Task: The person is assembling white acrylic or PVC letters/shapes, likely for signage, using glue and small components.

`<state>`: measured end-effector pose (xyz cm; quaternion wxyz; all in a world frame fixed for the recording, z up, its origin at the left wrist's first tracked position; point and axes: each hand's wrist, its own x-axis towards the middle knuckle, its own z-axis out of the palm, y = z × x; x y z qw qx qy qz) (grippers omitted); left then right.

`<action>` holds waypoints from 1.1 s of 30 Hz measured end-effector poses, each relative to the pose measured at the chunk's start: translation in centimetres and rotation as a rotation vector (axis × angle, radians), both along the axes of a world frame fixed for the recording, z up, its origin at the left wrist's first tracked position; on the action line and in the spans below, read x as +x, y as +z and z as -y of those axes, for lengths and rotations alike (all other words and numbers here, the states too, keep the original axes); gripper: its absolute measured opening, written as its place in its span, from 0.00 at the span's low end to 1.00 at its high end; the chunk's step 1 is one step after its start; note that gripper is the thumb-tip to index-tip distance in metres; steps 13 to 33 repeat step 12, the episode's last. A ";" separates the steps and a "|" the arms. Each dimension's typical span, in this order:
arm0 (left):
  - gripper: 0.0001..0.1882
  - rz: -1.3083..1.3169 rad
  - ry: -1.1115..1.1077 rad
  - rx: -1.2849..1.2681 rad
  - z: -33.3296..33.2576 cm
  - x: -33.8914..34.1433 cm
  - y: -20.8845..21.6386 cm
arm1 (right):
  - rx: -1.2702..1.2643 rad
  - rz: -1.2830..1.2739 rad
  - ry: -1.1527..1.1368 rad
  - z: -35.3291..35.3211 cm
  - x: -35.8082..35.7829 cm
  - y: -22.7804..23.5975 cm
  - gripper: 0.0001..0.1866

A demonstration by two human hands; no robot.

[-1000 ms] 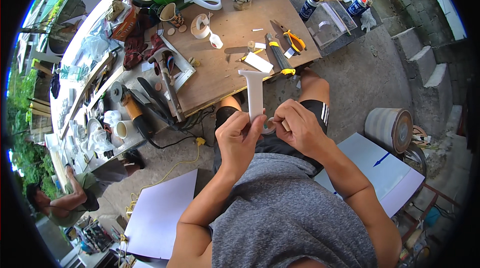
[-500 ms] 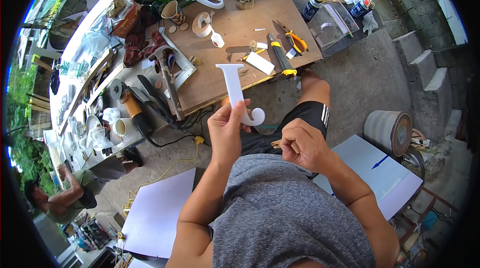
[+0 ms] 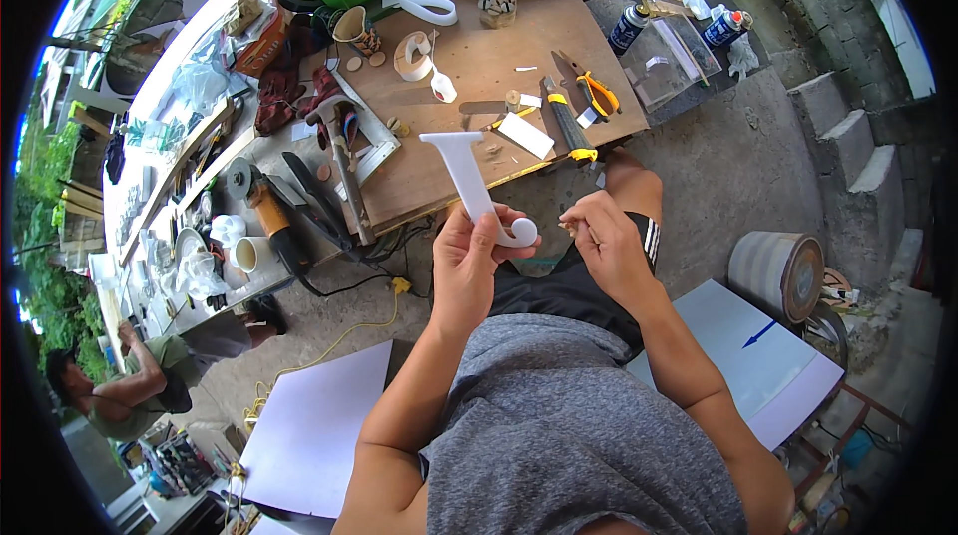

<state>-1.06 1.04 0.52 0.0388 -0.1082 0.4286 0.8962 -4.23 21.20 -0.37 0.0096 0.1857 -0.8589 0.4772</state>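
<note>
My left hand (image 3: 469,261) grips a white cut-out letter (image 3: 461,171) by its hooked lower end, thumb in front. The letter's straight stem leans up and left, toward the near edge of the wooden work table (image 3: 439,146). To the right of the letter, my right hand (image 3: 611,251) is held above my lap with its fingers pinched together. Something small and pale may show at the fingertips, but I cannot make it out.
On the table are pliers (image 3: 596,96), a yellow-black cutter knife (image 3: 569,126), a white rectangle (image 3: 526,135), a tape roll (image 3: 412,56) and a hammer (image 3: 339,156). An angle grinder (image 3: 267,208) lies left. Spray cans (image 3: 627,29) stand at the right. Another person (image 3: 140,375) is far left.
My left hand has shifted slightly, and the letter now leans more to the left. My right hand has risen and turned, its fingertips now pointing toward the letter.
</note>
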 end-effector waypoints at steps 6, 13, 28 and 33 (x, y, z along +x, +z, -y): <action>0.17 0.107 -0.027 -0.104 -0.6 -0.3 0.8 | 0.003 0.200 0.032 -0.1 0.1 -1.6 0.06; 0.20 0.109 -0.026 -0.116 -0.9 -0.4 0.6 | -0.021 0.520 0.052 -0.4 0.5 -2.1 0.07; 0.20 0.109 -0.026 -0.116 -0.9 -0.4 0.6 | -0.021 0.520 0.052 -0.4 0.5 -2.1 0.07; 0.20 0.109 -0.026 -0.116 -0.9 -0.4 0.6 | -0.021 0.520 0.052 -0.4 0.5 -2.1 0.07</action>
